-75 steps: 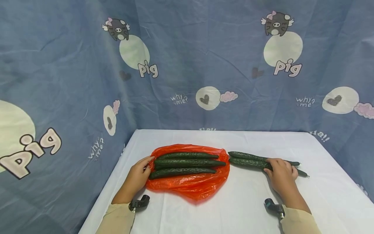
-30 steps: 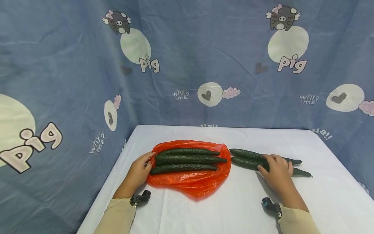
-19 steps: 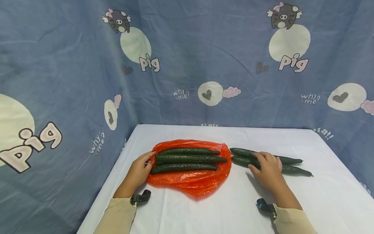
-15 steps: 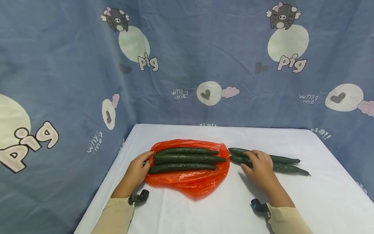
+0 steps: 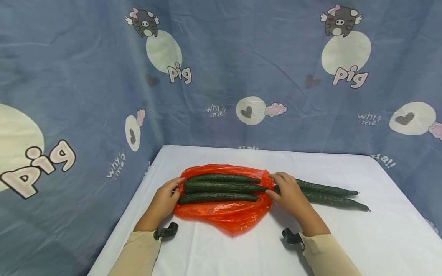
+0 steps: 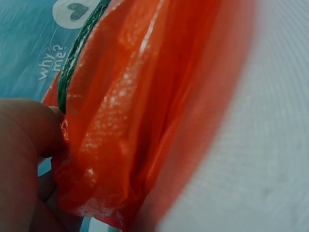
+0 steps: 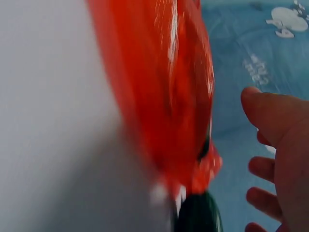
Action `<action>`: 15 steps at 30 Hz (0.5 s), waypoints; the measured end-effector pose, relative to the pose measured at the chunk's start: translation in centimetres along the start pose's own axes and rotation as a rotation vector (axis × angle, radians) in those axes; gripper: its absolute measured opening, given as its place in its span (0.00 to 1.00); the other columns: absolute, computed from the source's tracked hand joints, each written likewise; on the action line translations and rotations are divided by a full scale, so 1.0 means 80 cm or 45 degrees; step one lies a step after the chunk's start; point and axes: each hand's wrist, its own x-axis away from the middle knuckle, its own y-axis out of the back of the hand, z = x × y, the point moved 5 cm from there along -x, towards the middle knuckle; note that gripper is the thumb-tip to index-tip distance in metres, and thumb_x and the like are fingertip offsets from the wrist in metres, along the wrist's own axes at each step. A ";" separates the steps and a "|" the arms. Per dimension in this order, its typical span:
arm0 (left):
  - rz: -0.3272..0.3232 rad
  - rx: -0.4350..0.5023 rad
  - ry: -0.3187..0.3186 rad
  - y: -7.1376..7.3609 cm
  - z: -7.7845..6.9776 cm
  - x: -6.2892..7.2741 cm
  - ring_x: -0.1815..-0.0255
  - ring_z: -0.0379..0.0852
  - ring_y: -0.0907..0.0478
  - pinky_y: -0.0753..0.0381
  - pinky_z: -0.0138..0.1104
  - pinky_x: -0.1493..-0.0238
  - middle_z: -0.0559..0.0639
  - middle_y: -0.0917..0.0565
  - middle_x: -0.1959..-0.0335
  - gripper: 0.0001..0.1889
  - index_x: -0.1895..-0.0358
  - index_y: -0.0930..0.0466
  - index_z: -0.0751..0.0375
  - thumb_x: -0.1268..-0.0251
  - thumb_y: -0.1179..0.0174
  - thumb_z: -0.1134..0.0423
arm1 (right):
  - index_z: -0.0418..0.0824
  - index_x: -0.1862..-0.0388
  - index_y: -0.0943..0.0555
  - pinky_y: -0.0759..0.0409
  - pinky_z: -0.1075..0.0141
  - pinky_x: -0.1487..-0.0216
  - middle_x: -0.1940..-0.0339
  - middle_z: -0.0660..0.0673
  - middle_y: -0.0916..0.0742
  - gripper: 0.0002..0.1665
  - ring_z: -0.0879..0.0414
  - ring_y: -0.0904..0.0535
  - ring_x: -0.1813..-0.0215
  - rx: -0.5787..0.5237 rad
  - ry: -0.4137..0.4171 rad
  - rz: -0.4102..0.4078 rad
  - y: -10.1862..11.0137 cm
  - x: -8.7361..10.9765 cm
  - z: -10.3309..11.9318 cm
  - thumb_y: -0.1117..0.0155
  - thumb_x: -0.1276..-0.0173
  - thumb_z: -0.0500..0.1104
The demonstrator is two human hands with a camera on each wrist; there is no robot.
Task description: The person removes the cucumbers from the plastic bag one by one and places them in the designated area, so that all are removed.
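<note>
Our left hand (image 5: 162, 199) pinches the red plastic bag (image 5: 238, 216) at nine o'clock; our right hand (image 5: 288, 195), spread apart at three o'clock, could tear it by tugging.

Rocking 2 plain beige sleeves (image 5: 138, 252), kinda loose, and 2 chunky black wrist cams (image 5: 169, 230) with rounded ends.

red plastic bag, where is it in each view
Head: red plastic bag just below centre.
Left wrist: bag down the middle, top edge to bottom.
Right wrist: bag upper middle, from the top edge down.
Shared landmark: white tablecloth, at right in left wrist, at left in right wrist.
</note>
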 end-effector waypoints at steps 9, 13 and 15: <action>-0.002 -0.022 -0.005 0.001 0.001 0.000 0.25 0.60 0.28 0.25 0.57 0.29 0.60 0.26 0.25 0.24 0.26 0.25 0.59 0.22 0.50 0.70 | 0.49 0.21 0.30 0.31 0.36 0.25 0.24 0.40 0.25 0.42 0.37 0.32 0.23 -0.102 -0.005 0.196 -0.036 -0.029 0.042 0.29 0.29 0.59; -0.001 -0.020 0.012 0.001 0.001 -0.001 0.25 0.60 0.28 0.25 0.57 0.28 0.60 0.26 0.25 0.24 0.26 0.25 0.59 0.22 0.49 0.69 | 0.50 0.19 0.31 0.31 0.37 0.24 0.22 0.39 0.27 0.44 0.38 0.33 0.21 -0.094 0.008 0.240 -0.043 -0.039 0.062 0.30 0.29 0.61; 0.003 -0.017 0.025 0.000 0.002 -0.001 0.24 0.60 0.29 0.25 0.56 0.28 0.59 0.26 0.25 0.24 0.26 0.25 0.58 0.22 0.49 0.69 | 0.51 0.18 0.32 0.32 0.37 0.24 0.21 0.39 0.28 0.45 0.38 0.33 0.21 -0.086 0.009 0.272 -0.045 -0.044 0.072 0.31 0.29 0.62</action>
